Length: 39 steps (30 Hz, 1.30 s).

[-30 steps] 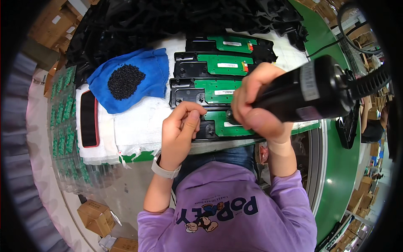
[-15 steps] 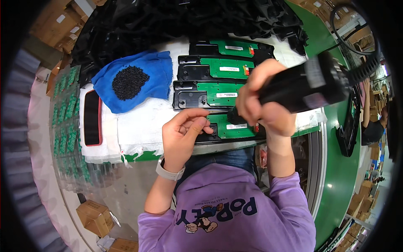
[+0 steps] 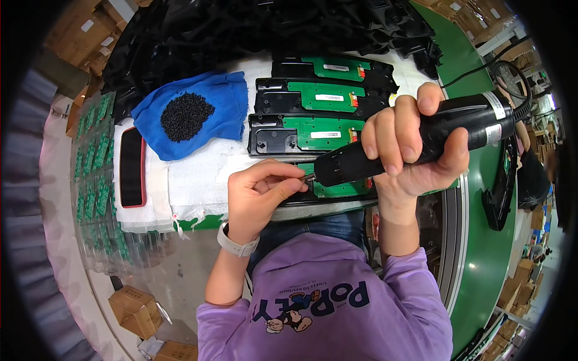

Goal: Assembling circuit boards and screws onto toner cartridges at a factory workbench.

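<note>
A black electric screwdriver lies tilted in my right hand, the fingers wrapped round its body and its bit pointing left. At the bit's tip, my left hand pinches thumb and forefinger together; whatever is between them is too small to make out. Both are over the nearest black plastic panel, which carries a green circuit board partly hidden by the screwdriver. Beyond it lie several like panels in a row, among them one with a green board and white label.
Left of the panels, a blue cloth holds a heap of small black screw-like pieces. A red-edged phone lies on the white cloth. Black plastic parts are piled at the back. The screwdriver's cable runs off right.
The screwdriver has swung from pointing down at the board to lying flatter, its bit now at my left fingertips. My right hand has turned, its fingers now facing up. My left hand has barely moved.
</note>
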Each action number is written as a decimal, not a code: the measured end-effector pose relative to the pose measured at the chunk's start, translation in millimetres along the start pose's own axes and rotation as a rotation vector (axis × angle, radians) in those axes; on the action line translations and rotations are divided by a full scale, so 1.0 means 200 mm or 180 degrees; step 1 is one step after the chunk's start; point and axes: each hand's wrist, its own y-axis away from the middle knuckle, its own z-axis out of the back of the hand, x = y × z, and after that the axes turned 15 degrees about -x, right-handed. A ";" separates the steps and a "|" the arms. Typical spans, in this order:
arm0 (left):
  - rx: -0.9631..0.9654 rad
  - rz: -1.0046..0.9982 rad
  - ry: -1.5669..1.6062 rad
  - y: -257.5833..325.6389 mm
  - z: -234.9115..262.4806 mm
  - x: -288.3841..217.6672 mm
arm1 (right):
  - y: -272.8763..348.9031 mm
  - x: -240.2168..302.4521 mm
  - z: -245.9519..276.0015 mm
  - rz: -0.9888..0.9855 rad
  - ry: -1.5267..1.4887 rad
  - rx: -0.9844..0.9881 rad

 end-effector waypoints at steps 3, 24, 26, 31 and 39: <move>-0.0005 0.0058 0.0024 0.00 -0.01 0.00 | 0.00 0.01 -0.03 0.0006 0.0133 -0.0135; 0.0299 -0.0460 -0.1094 0.03 0.01 -0.07 | -0.01 -0.03 -0.09 -0.0576 0.0069 -0.0452; 0.0256 -0.0391 -0.1026 0.03 0.02 -0.06 | -0.01 -0.04 -0.09 -0.0551 0.0068 -0.0494; 0.0255 -0.0382 -0.0936 0.03 0.03 -0.04 | 0.00 -0.05 -0.10 -0.0560 0.0128 -0.0431; 0.0468 -0.1642 -0.1994 0.05 0.01 -0.08 | 0.00 -0.04 -0.12 -0.0717 0.0168 -0.0534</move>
